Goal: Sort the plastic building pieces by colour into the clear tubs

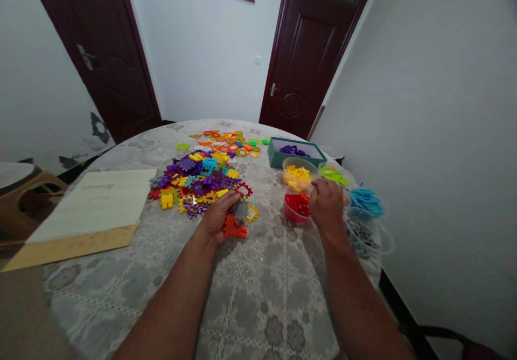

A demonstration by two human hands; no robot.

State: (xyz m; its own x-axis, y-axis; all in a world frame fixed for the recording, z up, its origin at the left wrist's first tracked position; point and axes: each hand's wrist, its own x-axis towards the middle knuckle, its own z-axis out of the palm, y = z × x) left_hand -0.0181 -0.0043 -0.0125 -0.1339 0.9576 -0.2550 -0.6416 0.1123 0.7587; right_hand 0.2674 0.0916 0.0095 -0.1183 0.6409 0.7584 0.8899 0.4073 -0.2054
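Observation:
My left hand (pixel 218 217) is closed around several interlocking plastic pieces. Among them are an orange piece (pixel 234 227) at the palm and a grey piece (pixel 241 209) by the fingers. A red frame-shaped piece (pixel 244 190) shows at the fingertips, and a yellow piece (pixel 252 213) with a printed label lies just beyond. My right hand (pixel 326 203) hovers among clear tubs, its fingers curled together; what they hold, if anything, is hidden. Nearest to it are red pieces (pixel 296 203) in one tub and yellow pieces (pixel 298 177) in another. An orange bit shows behind the hand.
Left of centre spreads a mixed pile of plastic pieces (pixel 197 179), with flat orange ones (pixel 224 143) behind. A green box (pixel 278 159) holds purple pieces. Tubs at right hold lime (pixel 334 175), blue (pixel 367 201) and grey pieces (pixel 361 233). A pale board (pixel 92 203) lies at left.

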